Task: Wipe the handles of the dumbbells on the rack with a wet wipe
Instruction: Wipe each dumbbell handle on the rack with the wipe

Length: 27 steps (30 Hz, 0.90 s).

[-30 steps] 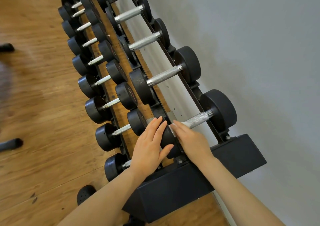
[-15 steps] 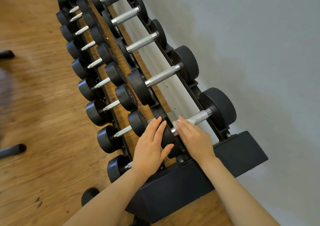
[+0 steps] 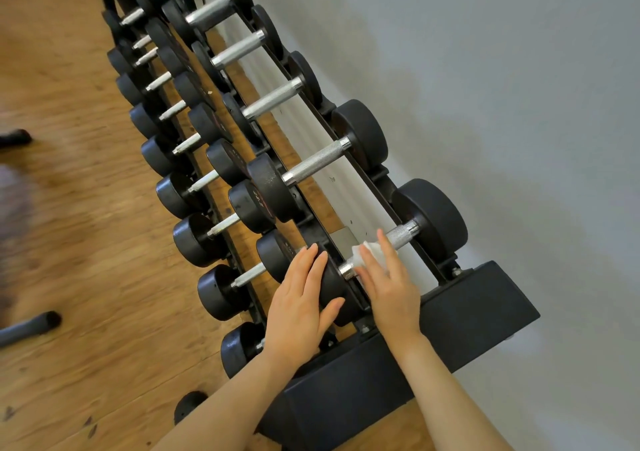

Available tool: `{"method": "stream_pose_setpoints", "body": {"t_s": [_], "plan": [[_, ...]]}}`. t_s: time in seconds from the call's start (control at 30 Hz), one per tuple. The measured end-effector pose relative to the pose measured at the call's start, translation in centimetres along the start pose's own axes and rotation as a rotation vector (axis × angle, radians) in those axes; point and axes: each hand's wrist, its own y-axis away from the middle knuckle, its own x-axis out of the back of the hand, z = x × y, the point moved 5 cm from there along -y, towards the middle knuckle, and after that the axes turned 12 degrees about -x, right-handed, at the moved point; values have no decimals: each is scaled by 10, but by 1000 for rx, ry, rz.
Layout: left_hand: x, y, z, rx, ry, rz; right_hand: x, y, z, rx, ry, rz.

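My right hand (image 3: 391, 286) presses a white wipe (image 3: 367, 255) onto the handle (image 3: 398, 237) of the nearest top-row dumbbell, fingers straight and laid flat across it. The wipe is crumpled, bunched over the handle's near end, the knurled steel bare beyond it. My left hand (image 3: 299, 298) rests flat and relaxed on that dumbbell's black front head (image 3: 332, 286). The rack (image 3: 464, 315) stands along a grey wall (image 3: 519, 104) on a wooden floor (image 3: 86, 242).

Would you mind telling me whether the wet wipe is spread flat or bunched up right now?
Bunched up: the wet wipe shows crumpled folds on the nearest dumbbell handle, pressed under the right hand's straight fingers.
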Motion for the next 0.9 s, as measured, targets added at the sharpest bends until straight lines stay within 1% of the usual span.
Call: {"method": "stream_pose_setpoints", "body": {"t_s": [0.1,0.13,0.23,0.33,0.37,0.47,0.6,0.8,0.9], "plan": [[0,-1,0,0,-3,-4,0,3,0,-131,-45,42],[-1,-1,0,4,-4,-4,2,3,0,-149,-45,56],[-1,-1,-1,12,-6,-5,1,6,-2,-90,23,77],[-2,-1,-1,5,2,-10,5,7,-1,-194,-18,117],[-2,-1,-1,2,3,-8,7,8,-3,-202,17,141],[-2,-1,-1,-3,8,0,6,9,-5,-87,87,205],[-3,0,-1,-3,14,2,6,6,-9,-16,-70,120],[-3,-1,-1,7,19,-7,12,10,-15,-55,-189,106],[-3,-1,-1,7,15,-8,13,11,-14,-112,-244,111]]}}
